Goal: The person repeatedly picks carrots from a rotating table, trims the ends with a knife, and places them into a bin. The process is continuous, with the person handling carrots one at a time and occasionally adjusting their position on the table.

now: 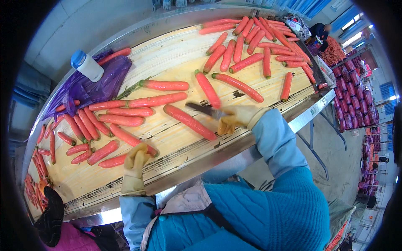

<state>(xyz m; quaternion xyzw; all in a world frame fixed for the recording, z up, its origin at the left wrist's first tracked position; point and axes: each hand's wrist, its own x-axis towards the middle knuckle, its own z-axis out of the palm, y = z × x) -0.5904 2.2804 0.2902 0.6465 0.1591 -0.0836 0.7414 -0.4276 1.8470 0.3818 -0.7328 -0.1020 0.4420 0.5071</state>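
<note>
Near table's edge [201, 161], right hand [238, 118] grips knife [203, 108]; left hand [136, 160] by carrot [125, 135], hold unclear; bare wood [178, 144] between.

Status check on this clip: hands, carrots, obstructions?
Right hand gripping knife. Left hand at near end of a carrot, hold unclear. Other carrots spread across table; one long carrot lies between the hands.

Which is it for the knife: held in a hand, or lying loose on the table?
Held: the gloved right hand is closed on the knife, whose dark blade juts out leftward.
</note>
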